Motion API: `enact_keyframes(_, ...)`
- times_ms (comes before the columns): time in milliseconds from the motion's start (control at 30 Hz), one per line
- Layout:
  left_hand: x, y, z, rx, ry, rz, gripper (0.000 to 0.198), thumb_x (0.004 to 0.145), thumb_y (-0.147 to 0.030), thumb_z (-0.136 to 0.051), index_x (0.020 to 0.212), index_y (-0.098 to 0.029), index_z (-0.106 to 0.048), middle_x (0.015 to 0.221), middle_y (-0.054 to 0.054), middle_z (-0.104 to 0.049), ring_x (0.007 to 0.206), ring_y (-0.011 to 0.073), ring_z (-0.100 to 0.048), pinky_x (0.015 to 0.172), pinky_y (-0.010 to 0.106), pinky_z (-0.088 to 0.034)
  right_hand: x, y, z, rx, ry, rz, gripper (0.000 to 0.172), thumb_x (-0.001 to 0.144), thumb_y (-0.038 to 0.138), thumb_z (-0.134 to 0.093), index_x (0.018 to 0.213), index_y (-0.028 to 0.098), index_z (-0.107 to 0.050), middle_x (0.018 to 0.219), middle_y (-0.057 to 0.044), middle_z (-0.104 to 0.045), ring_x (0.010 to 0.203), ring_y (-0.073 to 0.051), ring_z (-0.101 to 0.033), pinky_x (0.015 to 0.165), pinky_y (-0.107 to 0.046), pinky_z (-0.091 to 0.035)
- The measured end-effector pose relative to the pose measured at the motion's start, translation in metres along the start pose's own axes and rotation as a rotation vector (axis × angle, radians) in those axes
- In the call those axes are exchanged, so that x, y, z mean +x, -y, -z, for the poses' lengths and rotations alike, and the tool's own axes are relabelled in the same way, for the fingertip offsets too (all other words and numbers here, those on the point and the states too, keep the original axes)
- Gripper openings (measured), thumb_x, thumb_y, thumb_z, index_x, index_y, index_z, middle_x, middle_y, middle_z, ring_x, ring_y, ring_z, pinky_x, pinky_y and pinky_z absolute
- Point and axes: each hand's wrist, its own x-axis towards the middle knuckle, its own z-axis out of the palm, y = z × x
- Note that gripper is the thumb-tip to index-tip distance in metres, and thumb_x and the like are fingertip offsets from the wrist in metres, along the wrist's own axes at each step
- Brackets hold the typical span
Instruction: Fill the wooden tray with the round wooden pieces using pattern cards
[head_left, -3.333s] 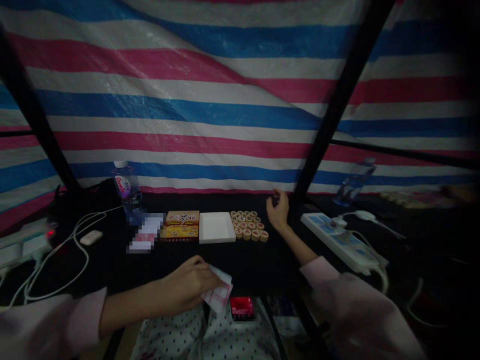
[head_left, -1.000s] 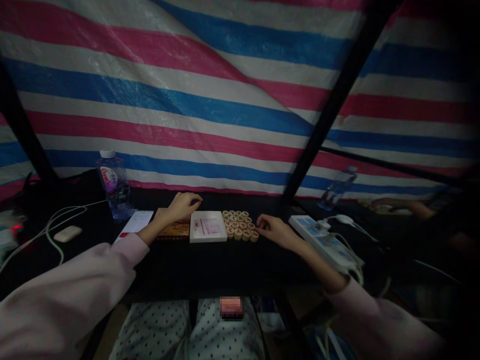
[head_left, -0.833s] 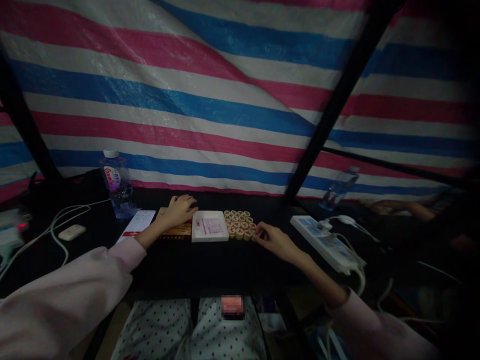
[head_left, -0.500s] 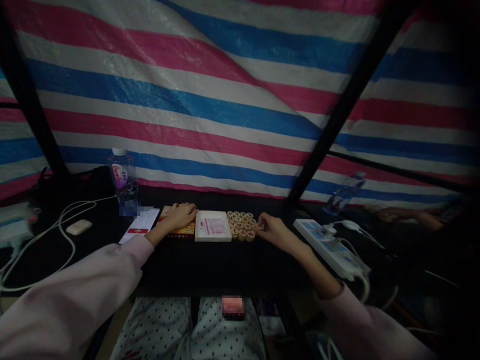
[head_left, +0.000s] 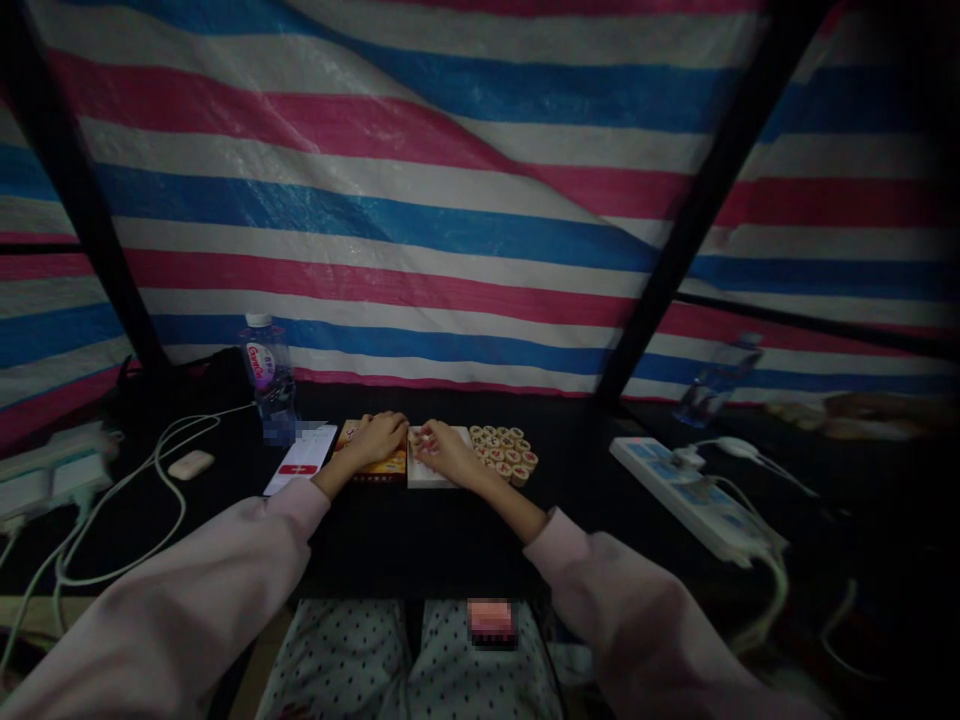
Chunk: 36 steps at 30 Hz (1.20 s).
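My left hand (head_left: 381, 438) lies over the orange and red cardboard box (head_left: 386, 467), fingers stretched toward its right edge. Beside that box is a shallow white box (head_left: 435, 480), its top mostly covered by my other hand. My right hand (head_left: 448, 455) is above this white box, fingers closed in a pinch. A small pale round thing, apparently a Chinese chess piece (head_left: 417, 438), shows at the fingertips, partly hidden. Just right of the white box, several round wooden Chinese chess pieces (head_left: 505, 452) with red or dark characters sit packed together in rows.
A phone (head_left: 301, 462) and a clear water bottle (head_left: 271, 385) stand left of the boxes. Further left are a pale earbud case (head_left: 190, 464) and loose white cables. To the right are a white power strip (head_left: 690, 500) and another bottle (head_left: 720, 380). Striped sheeting hangs behind.
My right hand has moved left, from the right edge of the chess pieces to over the white box. My left hand stays on the orange box. The view has shifted slightly.
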Motion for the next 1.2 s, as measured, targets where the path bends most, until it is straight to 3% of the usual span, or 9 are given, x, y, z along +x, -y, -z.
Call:
enact_keyframes(367,0.0,-0.002,0.003,-0.019,0.009,-0.004,0.038,0.092,-0.038,-0.03,0.108,-0.02,-0.06,0.114,0.01,-0.063,0.108,0.0253,-0.055,0.092,0.042,-0.035,-0.008,0.01,0.01,-0.302,0.043,0.062,0.004,0.079,0.019,-0.061,0.083,0.019,-0.062,0.083,-0.003,-0.06,0.074,-0.014,-0.056,0.068,-0.024,-0.039)
enact_keyframes(700,-0.002,-0.003,0.005,-0.01,0.013,-0.015,0.037,0.092,-0.04,-0.032,0.106,-0.02,-0.059,0.112,0.01,-0.063,0.107,0.0255,-0.056,0.091,0.041,-0.036,-0.008,0.014,0.014,-0.393,0.11,0.085,0.015,0.083,0.022,-0.055,0.08,0.02,-0.07,0.081,-0.005,-0.068,0.078,-0.019,-0.059,0.071,-0.027,-0.038)
enact_keyframes(1033,-0.001,-0.001,0.001,0.003,0.009,-0.056,0.039,0.094,-0.036,-0.026,0.108,-0.021,-0.059,0.119,0.009,-0.061,0.111,0.0247,-0.054,0.092,0.04,-0.037,-0.007,0.009,0.008,-0.424,0.16,0.101,0.026,0.088,0.014,-0.045,0.097,0.018,-0.068,0.092,-0.008,-0.065,0.089,-0.018,-0.056,0.082,-0.027,-0.038)
enact_keyframes(1133,-0.001,-0.001,0.001,0.0,0.007,-0.05,0.04,0.094,-0.037,-0.025,0.108,-0.021,-0.06,0.117,0.009,-0.062,0.109,0.0248,-0.055,0.091,0.04,-0.037,-0.007,0.018,0.018,-0.44,0.171,0.076,0.027,0.087,0.011,-0.044,0.101,0.017,-0.067,0.095,-0.009,-0.063,0.092,-0.018,-0.055,0.083,-0.027,-0.038)
enact_keyframes(1200,-0.001,-0.001,0.001,-0.001,0.006,-0.039,0.041,0.094,-0.037,-0.024,0.108,-0.021,-0.059,0.116,0.009,-0.062,0.108,0.0249,-0.056,0.09,0.041,-0.038,-0.01,0.029,0.038,-0.442,0.15,0.047,0.029,0.085,0.008,-0.046,0.104,0.016,-0.065,0.099,-0.009,-0.062,0.095,-0.017,-0.055,0.083,-0.025,-0.038)
